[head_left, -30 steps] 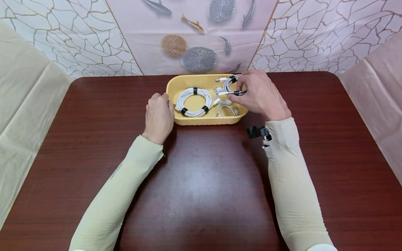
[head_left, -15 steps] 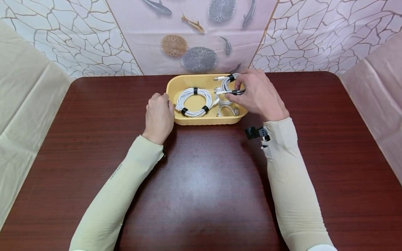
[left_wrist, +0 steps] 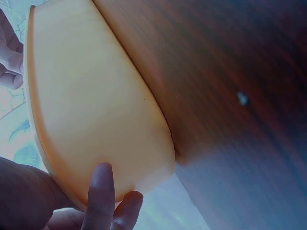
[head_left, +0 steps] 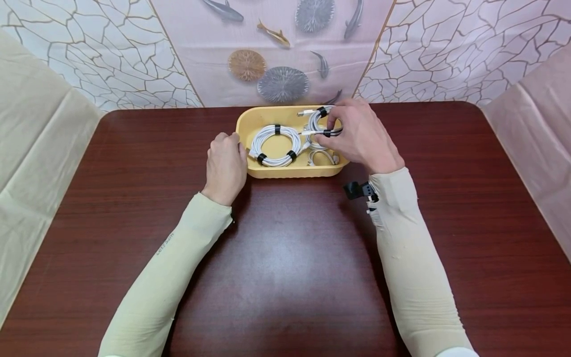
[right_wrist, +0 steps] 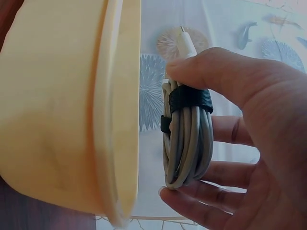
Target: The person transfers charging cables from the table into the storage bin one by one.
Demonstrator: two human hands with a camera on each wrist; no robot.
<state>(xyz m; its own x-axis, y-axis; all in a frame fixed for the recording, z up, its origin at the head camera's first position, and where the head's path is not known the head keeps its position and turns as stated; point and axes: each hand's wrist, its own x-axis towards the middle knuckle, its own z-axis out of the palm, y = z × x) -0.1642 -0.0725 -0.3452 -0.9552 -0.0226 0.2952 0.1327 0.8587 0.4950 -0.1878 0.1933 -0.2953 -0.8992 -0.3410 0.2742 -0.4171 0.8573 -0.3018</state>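
Observation:
My left hand (head_left: pixel 225 168) grips the left end of a yellow bin (head_left: pixel 294 172) at its rim; in the left wrist view, fingertips (left_wrist: pixel 101 179) press the outer wall. Over the bin's right part, my right hand (head_left: pixel 361 134) holds a coiled charging cable (head_left: pixel 315 119) bundled with black straps. The right wrist view shows the thumb on top of this cable (right_wrist: pixel 187 143), near a white plug, with the other fingers behind and beneath. A larger white cable coil (head_left: pixel 256 143) with black straps lies in the bin's left part. A short white cable (head_left: pixel 312 157) lies front right.
The bin stands at the back of a dark red-brown table (head_left: pixel 285 272). Behind it hangs a patterned cloth (head_left: pixel 285 49) with fish. Beige cloth (head_left: pixel 35 163) encloses the sides. A black wrist camera (head_left: pixel 357 190) juts from the right sleeve.
My right hand has shifted left over the bin, carrying the coiled cable with it towards the larger coil. The left hand and the bin have not moved.

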